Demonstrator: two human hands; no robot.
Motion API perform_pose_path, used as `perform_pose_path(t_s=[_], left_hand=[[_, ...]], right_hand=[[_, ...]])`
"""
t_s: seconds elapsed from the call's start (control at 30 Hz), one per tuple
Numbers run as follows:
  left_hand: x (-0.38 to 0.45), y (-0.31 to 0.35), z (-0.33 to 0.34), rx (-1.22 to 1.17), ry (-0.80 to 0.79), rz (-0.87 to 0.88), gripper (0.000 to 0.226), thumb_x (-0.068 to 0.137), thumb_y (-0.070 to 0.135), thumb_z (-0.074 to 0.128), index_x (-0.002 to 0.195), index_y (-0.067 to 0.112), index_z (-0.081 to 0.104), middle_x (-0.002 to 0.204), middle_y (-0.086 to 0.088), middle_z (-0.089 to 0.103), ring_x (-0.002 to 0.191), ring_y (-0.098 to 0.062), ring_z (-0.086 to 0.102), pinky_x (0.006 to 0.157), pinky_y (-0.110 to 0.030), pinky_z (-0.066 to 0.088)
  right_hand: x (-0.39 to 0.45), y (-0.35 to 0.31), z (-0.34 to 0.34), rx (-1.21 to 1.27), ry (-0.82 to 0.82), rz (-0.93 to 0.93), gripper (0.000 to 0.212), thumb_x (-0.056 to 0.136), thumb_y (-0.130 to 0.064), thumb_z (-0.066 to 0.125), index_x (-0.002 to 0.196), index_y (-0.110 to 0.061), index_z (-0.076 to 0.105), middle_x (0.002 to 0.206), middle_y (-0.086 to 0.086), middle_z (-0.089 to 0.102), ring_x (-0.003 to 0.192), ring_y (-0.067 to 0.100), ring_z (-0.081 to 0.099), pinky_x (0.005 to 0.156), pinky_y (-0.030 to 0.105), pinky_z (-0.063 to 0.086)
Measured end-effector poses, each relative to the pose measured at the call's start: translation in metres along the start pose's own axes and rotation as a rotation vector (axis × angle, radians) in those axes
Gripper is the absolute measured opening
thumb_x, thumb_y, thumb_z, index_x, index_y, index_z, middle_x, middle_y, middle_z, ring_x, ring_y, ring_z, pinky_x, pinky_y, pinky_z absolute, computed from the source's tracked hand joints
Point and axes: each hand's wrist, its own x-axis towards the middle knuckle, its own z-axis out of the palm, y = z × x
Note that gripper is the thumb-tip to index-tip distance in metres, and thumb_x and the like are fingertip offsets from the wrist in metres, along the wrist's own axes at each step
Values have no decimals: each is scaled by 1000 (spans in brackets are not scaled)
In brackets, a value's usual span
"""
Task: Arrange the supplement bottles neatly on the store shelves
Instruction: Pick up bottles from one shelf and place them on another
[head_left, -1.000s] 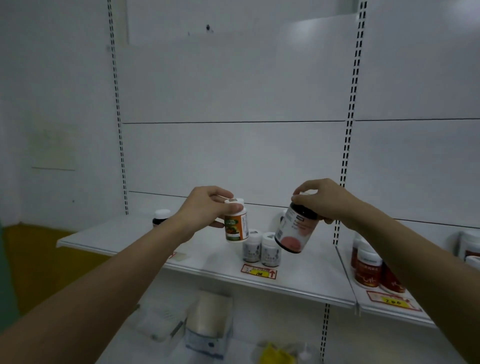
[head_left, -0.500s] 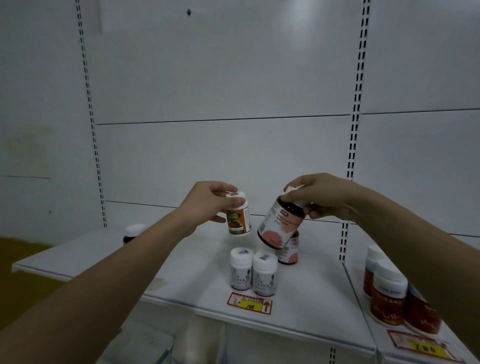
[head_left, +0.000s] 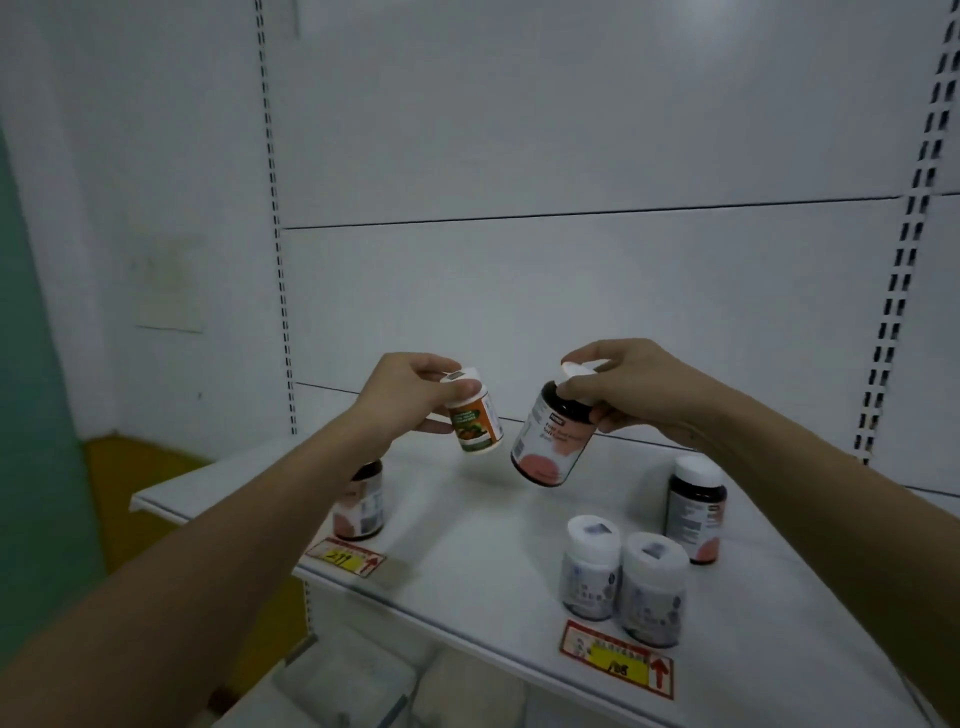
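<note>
Left hand (head_left: 410, 392) pinching small orange-labelled white-capped bottle (head_left: 475, 418), right hand (head_left: 618, 387) gripping large dark pink-labelled bottle (head_left: 553, 441), both carried leftward over white metal shelf (head_left: 467, 561), unplaced.

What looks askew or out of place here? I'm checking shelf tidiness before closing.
Nothing is spilled or damaged. The dark bottles are split: one by the left price tag, another far right behind two white bottles. Both held bottles hang tilted.
</note>
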Motion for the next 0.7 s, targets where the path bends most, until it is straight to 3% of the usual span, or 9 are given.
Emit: perform_pose_path(t_s=[0.13, 0.33, 0.7], left_hand=[[22, -23, -42, -3, -3, 20, 40, 79, 16, 79, 116, 8, 66, 106, -7, 69, 86, -20, 71, 68, -32, 62], [65, -64, -99, 34, -98, 44, 32, 76, 21, 81, 104, 11, 68, 99, -6, 71, 83, -19, 72, 64, -29, 61], [123, -98, -148, -17, -238, 77, 41, 73, 32, 83, 105, 10, 69, 102, -7, 71, 85, -22, 71, 62, -32, 61]], right_hand=[[19, -6, 49, -70, -16, 3, 39, 79, -22, 80, 111, -7, 64, 97, 13, 69, 59, 14, 64, 47, 18, 50], [43, -11, 135, -312, -108, 40, 39, 80, -28, 78, 113, -11, 66, 98, 4, 70, 70, 14, 67, 51, 19, 50], [71, -9, 221, -301, -127, 246, 40, 77, -23, 81, 112, -15, 62, 113, 1, 62, 83, 18, 70, 58, 20, 55]])
